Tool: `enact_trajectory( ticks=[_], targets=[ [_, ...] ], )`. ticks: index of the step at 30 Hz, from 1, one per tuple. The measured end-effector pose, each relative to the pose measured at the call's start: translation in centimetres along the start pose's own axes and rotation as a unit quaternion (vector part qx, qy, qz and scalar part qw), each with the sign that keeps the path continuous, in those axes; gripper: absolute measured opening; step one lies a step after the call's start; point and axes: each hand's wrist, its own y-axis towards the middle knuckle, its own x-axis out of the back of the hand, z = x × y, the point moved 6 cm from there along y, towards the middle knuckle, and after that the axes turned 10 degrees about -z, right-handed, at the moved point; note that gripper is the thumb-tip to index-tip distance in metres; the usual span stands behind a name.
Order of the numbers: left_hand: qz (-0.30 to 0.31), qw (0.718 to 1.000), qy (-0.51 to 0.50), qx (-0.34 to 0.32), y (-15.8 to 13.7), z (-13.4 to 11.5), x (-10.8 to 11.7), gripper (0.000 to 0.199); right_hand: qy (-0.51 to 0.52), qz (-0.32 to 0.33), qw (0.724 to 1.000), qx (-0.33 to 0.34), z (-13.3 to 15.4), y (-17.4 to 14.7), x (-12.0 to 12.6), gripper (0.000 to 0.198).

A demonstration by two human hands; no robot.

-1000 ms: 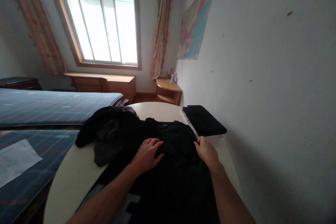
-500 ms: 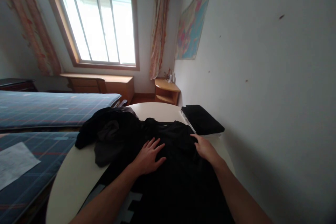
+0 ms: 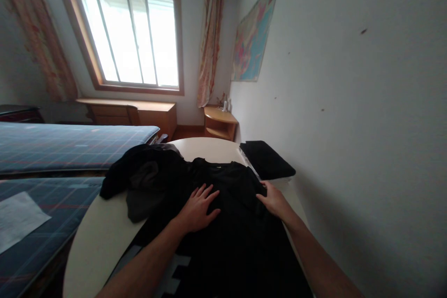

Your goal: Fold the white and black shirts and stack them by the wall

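Daylight is coming through a wood-framed window (image 3: 125, 32) at the far end of the room, and a round cream table (image 3: 92, 237) is standing beside the plain wall (image 3: 349, 158). Across its middle a black shirt (image 3: 240, 237) is lying spread out, its collar (image 3: 216, 165) pointing away from the person, toward the window side. Its long axis is running from the near edge of the view to the far part of the table, and grey patches (image 3: 174, 270) are showing at its lower left.

Slanting up and inward from the bottom, the left forearm is ending in a left hand (image 3: 199, 209) that is lying palm down, open, fingers spread and thumb held apart, on the shirt's upper body. From the lower right, the other forearm is angling inward; the right hand (image 3: 274, 199) is bending its thumb and fingers at the shirt's right shoulder edge, though whether they are pinching cloth I cannot tell. The shirt is lying beneath and between both hands. Left of it, a dark clothing heap (image 3: 143, 181) is bunching up; near the right hand, a folded black stack (image 3: 267, 158) is resting.
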Motion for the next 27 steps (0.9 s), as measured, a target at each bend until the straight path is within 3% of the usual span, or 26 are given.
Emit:
enact_trajectory(
  ticks=[7, 12, 16, 21, 24, 27],
  targets=[
    [-0.012, 1.0, -0.011, -0.002, 0.1, -0.1, 0.1, 0.064, 0.014, -0.024, 0.997, 0.07, 7.4, -2.1, 0.4, 0.056],
    [-0.023, 0.999, -0.026, 0.0, 0.1, 0.0, 0.1, 0.065, 0.05, 0.063, 0.983, 0.164, 12.0, -5.2, -1.6, 0.072],
    [-0.026, 0.999, -0.03, -0.002, 0.0, 0.0, 0.1, 0.065, -0.044, 0.123, 0.982, 0.139, 11.8, -7.3, -1.9, 0.078],
    [-0.024, 0.999, -0.029, -0.001, 0.1, -0.2, 0.3, 0.065, -0.206, 0.166, 0.963, 0.06, 10.1, -8.0, -0.2, 0.027],
    [-0.023, 0.999, -0.034, 0.003, 0.1, -0.2, 0.3, 0.065, -0.164, 0.158, 0.973, 0.045, 10.3, -7.7, 0.4, 0.017],
    [-0.018, 0.999, -0.041, 0.008, 0.1, -0.1, 0.2, 0.071, -0.01, 0.139, 0.99, 0.039, 11.3, -7.6, 0.6, 0.024]
  ],
)
